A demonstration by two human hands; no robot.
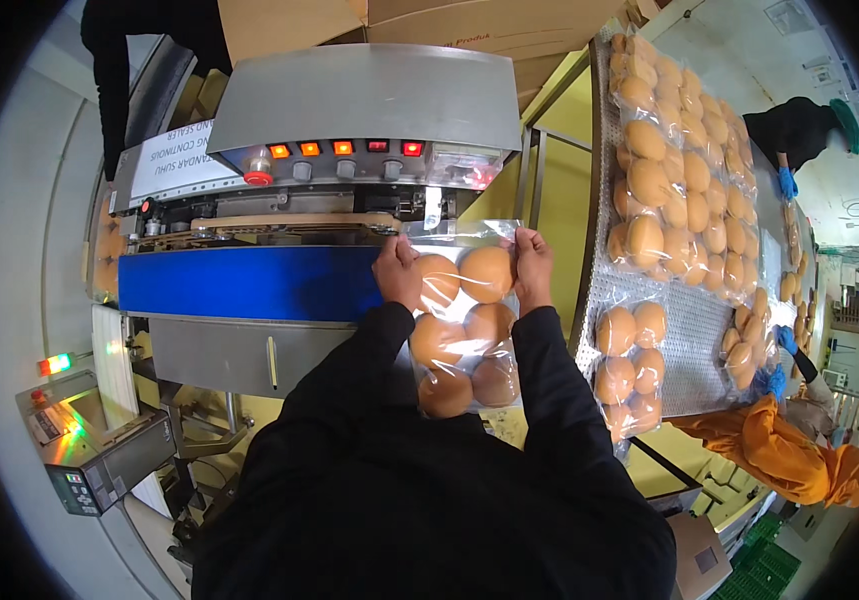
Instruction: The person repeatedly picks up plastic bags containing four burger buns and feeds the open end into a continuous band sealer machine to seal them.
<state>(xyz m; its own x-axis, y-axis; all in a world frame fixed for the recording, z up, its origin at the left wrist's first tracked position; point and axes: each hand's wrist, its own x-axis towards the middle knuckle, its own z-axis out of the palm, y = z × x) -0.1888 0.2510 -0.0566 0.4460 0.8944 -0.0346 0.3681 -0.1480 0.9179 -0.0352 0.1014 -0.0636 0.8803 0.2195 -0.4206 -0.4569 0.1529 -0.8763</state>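
A clear plastic bag of several round buns [465, 330] lies in front of me at the right end of a continuous band sealer [365, 97]. My left hand [399, 274] pinches the upper left corner of the bag, close to the sealer's belt rollers. The upper right corner is held between the fingers of my right hand [533, 268]. The bag's mouth is stretched flat between both hands, at the sealer's feed side. To the left of my left hand runs the blue conveyor belt [249, 283]. Lit switches line the sealer's front.
A perforated metal table [699, 352] at right bears many bagged buns [647, 180]. Beyond it are a person in orange [782, 450] and a person in black [793, 139]. Another person's dark sleeve [108, 90] is at upper left. A machine with a control panel [91, 442] stands lower left; cardboard boxes [474, 26] are behind the sealer.
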